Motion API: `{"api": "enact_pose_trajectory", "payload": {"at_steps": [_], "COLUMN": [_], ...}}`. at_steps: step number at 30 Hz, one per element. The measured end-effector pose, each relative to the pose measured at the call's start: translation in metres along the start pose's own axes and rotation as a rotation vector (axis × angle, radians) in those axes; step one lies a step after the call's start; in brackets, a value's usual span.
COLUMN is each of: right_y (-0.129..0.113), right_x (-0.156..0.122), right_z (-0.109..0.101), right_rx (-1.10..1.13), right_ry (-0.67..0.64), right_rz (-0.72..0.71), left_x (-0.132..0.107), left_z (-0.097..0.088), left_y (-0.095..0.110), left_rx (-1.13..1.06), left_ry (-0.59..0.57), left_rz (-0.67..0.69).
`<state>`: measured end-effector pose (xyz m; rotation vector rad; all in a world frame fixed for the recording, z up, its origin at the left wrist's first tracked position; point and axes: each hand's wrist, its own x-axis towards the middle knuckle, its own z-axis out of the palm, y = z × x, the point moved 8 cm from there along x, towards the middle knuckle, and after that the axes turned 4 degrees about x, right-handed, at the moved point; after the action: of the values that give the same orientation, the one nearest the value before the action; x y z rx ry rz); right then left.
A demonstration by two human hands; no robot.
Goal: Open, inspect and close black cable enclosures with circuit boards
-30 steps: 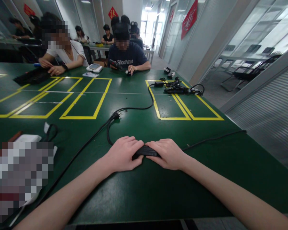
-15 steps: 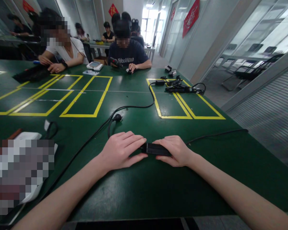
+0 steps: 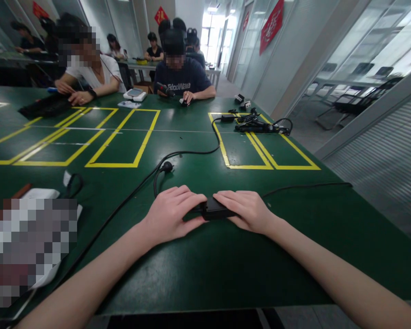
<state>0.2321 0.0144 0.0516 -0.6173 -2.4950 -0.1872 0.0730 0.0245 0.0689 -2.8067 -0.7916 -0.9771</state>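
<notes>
A black power adapter (image 3: 216, 209) lies low over the green table (image 3: 198, 269), gripped from its right end by my right hand (image 3: 248, 210). Fingers rest across its top and the thumb is at the near side. My left hand (image 3: 171, 212) closes round the black cord connector (image 3: 196, 209) at the adapter's left end, most of it hidden by the fingers. Whether the connector is fully seated in the adapter I cannot tell. Beyond my left hand is the cord's black plug (image 3: 167, 167). A thin cable (image 3: 304, 186) runs right from behind my right hand.
A long black cable (image 3: 137, 189) crosses the table to a small black box (image 3: 227, 118) near a cable bundle (image 3: 256, 125). Yellow tape (image 3: 113, 165) marks rectangles. At left lies a blurred packet (image 3: 30, 246). Two people sit at the far side, hands on the table.
My right hand has turned the adapter slightly, so more of its top and end shows. The right fingers now reach further over it. My left hand has barely moved.
</notes>
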Motion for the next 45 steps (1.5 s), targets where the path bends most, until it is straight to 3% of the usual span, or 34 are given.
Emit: {"api": "enact_pose_trajectory", "payload": {"at_steps": [7,11,15,29,35,40,45], "right_y": [-0.007,0.002,0.008,0.006,0.002,0.001,0.005], "right_x": [-0.004,-0.005,-0.003,0.002,0.002,0.005,0.001], "right_z": [-0.003,0.006,0.016,0.012,0.021,0.028,0.033], "right_rx": [-0.180,-0.140,-0.037,0.073,0.085,-0.001,-0.017], "right_ry": [0.015,-0.067,-0.160,-0.090,-0.218,-0.357,-0.391], "right_rz": [-0.106,-0.017,0.101,0.129,0.131,0.178,0.205], "left_x": [-0.007,-0.007,-0.006,-0.001,-0.005,-0.005,-0.007], "left_z": [0.035,0.035,0.031,0.026,0.035,0.035,0.039], "left_y": [-0.011,-0.012,-0.015,-0.002,-0.010,-0.016,-0.022], "left_rx": [-0.221,-0.324,-0.136,0.059,-0.017,-0.118,-0.113], "left_ry": [-0.329,-0.242,-0.168,-0.167,-0.240,-0.206,-0.172], "left_rz": [-0.303,-0.341,-0.237,-0.056,-0.117,-0.189,-0.222]}}
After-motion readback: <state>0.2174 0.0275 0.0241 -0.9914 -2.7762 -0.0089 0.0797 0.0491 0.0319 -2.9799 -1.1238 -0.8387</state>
